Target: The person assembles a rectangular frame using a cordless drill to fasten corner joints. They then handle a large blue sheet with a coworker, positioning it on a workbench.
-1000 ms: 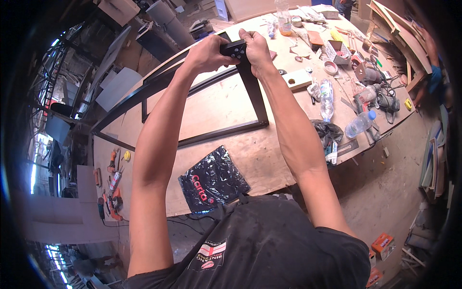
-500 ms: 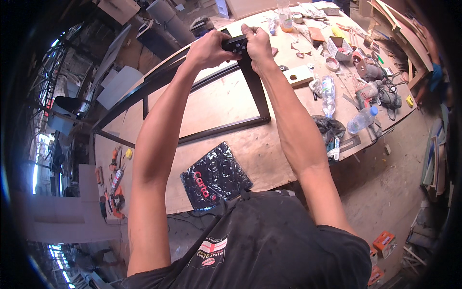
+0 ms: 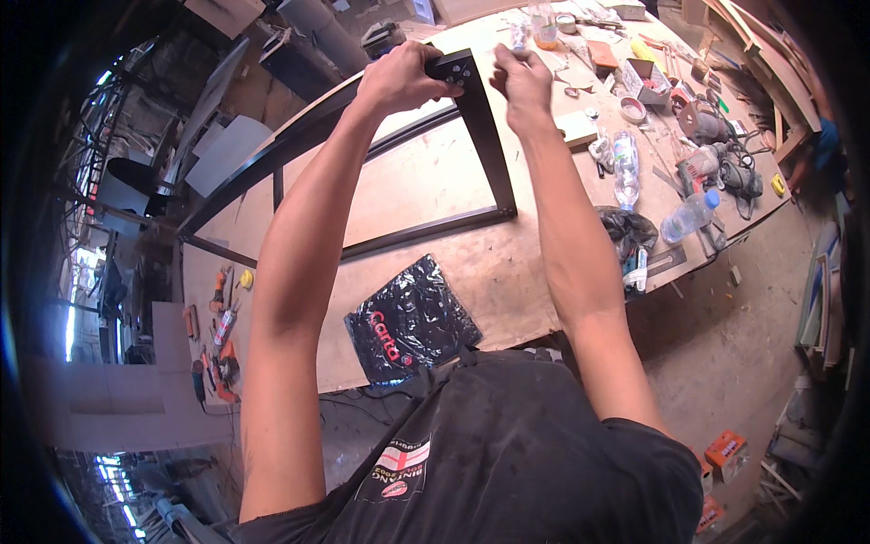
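A black metal frame (image 3: 485, 150) stands on the wooden workbench (image 3: 517, 299), its far corner raised toward me. My left hand (image 3: 399, 80) is closed around that corner, the thumb beneath and the fingers over the top. Several pale round spots, screw heads or holes, show on the black corner beside it. Just right of the corner, apart from the frame, hovers my right hand (image 3: 527, 86). Its fingers are curled in with the thumb against them; whatever they hold, if anything, is hidden.
Nearer me lies a black plastic packet (image 3: 412, 322). Pliers and other orange-handled tools (image 3: 220, 340) sit at the bench's left. On the right are clear plastic bottles (image 3: 625, 172), a power tool (image 3: 702, 168), a perforated box (image 3: 645, 82) and tape rolls (image 3: 633, 111).
My right hand has let go of the frame's corner and moved right, its fingers curling in. My left hand stays on the corner. The view has shifted slightly.
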The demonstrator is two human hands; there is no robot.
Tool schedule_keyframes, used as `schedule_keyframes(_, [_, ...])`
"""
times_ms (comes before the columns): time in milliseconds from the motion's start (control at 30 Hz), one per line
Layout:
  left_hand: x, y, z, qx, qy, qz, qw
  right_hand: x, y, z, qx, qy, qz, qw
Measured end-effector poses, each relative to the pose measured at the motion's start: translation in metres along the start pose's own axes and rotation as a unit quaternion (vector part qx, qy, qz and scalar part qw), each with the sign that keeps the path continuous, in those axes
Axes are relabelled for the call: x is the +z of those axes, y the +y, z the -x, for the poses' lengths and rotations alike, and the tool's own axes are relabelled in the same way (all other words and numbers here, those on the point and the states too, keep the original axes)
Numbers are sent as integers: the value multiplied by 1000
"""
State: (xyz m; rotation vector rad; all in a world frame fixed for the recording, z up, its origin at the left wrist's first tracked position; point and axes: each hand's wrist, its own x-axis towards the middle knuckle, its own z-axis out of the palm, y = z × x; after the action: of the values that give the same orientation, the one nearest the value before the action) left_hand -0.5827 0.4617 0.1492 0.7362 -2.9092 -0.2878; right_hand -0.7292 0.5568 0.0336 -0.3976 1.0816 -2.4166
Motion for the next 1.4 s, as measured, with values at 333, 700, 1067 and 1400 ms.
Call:
schedule_keyframes(333, [-14, 31, 19, -5, 6, 75, 997, -204, 25, 90, 131, -5, 266, 955])
schedule_keyframes(700, [-16, 47, 25, -8, 8, 104, 995, -303, 85, 38, 154, 79, 546, 820])
schedule_keyframes(1067, [-19, 47, 27, 0, 24, 73, 997, -314, 98, -6, 294, -28, 616, 731])
schedule_keyframes(1400, [-14, 40, 16, -5, 11, 51, 999, -308, 90, 5, 329, -11, 512, 793])
